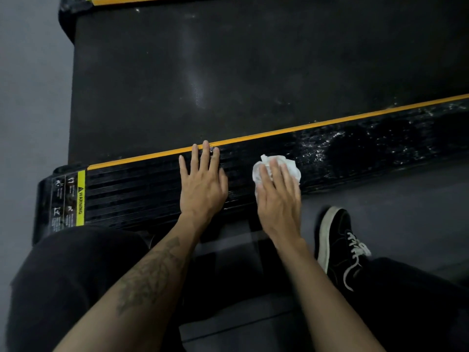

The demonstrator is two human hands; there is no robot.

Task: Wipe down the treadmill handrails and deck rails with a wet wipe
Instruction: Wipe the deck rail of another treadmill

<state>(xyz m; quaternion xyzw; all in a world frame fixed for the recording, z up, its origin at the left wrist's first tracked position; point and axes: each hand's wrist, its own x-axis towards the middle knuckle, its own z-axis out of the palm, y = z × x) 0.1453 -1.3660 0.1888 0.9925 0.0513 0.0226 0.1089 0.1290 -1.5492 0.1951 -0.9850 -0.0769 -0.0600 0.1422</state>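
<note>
Head view: the right hand [278, 199] presses a crumpled wet wipe [276, 168] with straight fingers onto the near deck rail [142, 189]. The left hand [203, 181] rests flat, fingers spread, just left of it. Rightward the rail glistens wet.

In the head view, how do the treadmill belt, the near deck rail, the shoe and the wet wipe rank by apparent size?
1. Treadmill belt.
2. Near deck rail.
3. Shoe; it is nearer the camera, so it may look larger than it is.
4. Wet wipe, partly hidden under the right hand.
</note>
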